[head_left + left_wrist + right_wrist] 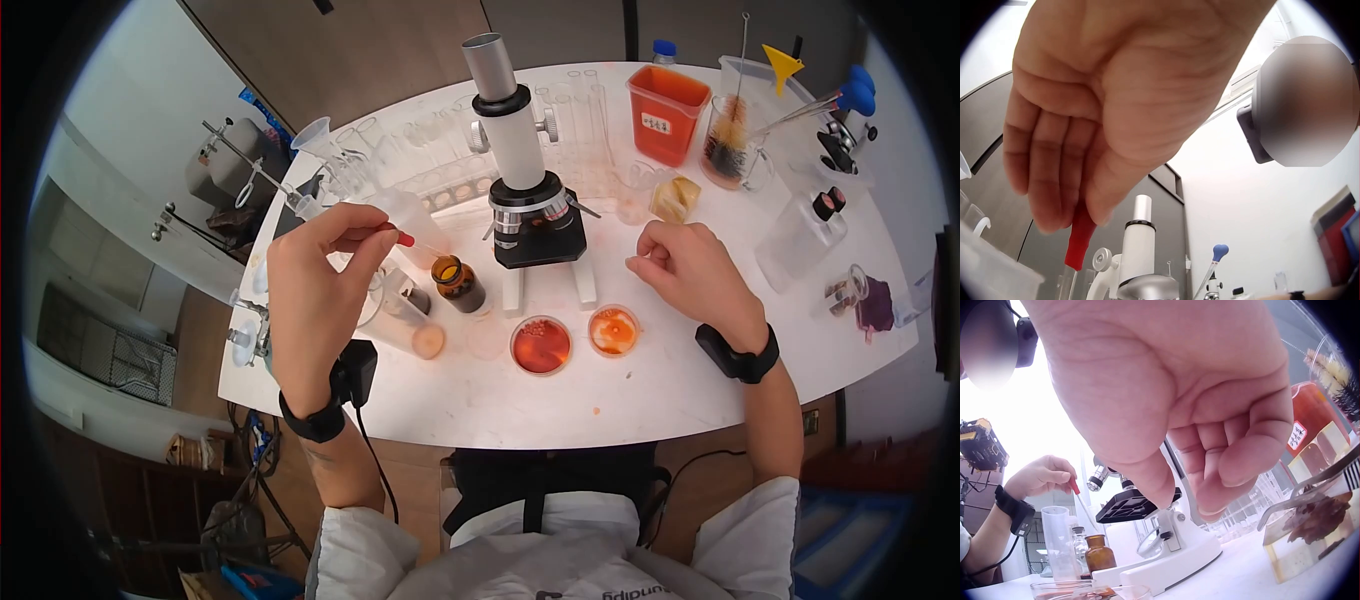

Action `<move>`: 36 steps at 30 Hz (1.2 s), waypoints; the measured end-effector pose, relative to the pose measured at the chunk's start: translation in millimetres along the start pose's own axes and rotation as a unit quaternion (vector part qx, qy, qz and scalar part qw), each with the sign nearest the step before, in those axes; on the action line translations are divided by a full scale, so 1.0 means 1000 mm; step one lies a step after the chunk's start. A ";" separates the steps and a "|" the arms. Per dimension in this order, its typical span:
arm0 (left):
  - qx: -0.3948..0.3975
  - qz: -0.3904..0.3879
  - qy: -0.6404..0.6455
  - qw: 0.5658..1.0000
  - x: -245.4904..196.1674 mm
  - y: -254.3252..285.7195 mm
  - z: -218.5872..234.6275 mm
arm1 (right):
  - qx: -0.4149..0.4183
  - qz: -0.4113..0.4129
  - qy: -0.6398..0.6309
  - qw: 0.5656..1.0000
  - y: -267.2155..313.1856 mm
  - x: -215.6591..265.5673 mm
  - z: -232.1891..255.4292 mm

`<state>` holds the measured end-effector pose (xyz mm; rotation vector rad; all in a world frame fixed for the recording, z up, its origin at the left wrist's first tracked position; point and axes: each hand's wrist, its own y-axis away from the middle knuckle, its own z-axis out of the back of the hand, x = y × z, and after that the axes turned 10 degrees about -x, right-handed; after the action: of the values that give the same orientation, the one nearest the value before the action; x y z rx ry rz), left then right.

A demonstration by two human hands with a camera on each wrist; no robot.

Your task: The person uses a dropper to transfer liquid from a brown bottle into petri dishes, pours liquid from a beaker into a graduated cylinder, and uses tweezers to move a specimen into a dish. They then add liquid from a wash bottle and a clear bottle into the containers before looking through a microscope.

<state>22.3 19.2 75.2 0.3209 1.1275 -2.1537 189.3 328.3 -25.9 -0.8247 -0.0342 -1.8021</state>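
My left hand (pixel 320 285) pinches the red rubber bulb (pixel 404 238) of a dropper between thumb and fingers; the left wrist view shows the bulb (pixel 1080 245) hanging below the fingertips. In the right wrist view, its thin glass tube (pixel 1088 511) slants down above an open brown glass bottle (pixel 1099 555). This bottle (pixel 458 286) stands left of the microscope (pixel 517 150). My right hand (pixel 698 275) hovers right of the microscope, fingers loosely curled and holding nothing, near a yellowish clear block (pixel 675 198). Two dishes with red-orange contents (pixel 541 346) (pixel 613 331) lie in front.
Glass tubes in a rack (pixel 455 190) stand behind the microscope. A red-orange container (pixel 667 115) and a beaker with brushes (pixel 728 150) are at the back right. A clear bottle (pixel 800 240) stands at the right; a clear cylinder (pixel 395 325) lies at the left.
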 end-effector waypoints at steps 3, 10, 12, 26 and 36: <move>-0.016 -0.014 0.004 1.000 -0.016 0.010 0.007 | 0.009 -0.011 0.007 1.000 -0.001 0.003 0.002; 0.068 -0.045 0.059 0.995 -0.036 0.041 -0.016 | -0.016 0.011 -0.004 1.000 0.000 0.000 -0.002; 0.094 -0.042 0.059 0.993 -0.037 0.049 -0.028 | -0.020 0.015 -0.008 1.000 0.000 -0.001 -0.002; 0.123 -0.051 0.063 0.989 -0.026 0.056 -0.059 | 0.007 -0.016 0.009 1.000 0.000 0.004 0.004; 0.111 -0.045 0.051 0.992 -0.021 0.055 -0.060 | 0.010 -0.024 0.011 1.000 -0.001 0.006 0.004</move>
<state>69.6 54.7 14.9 0.4940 0.9754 -2.3712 189.4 325.6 -19.7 -0.7962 -0.0589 -1.8519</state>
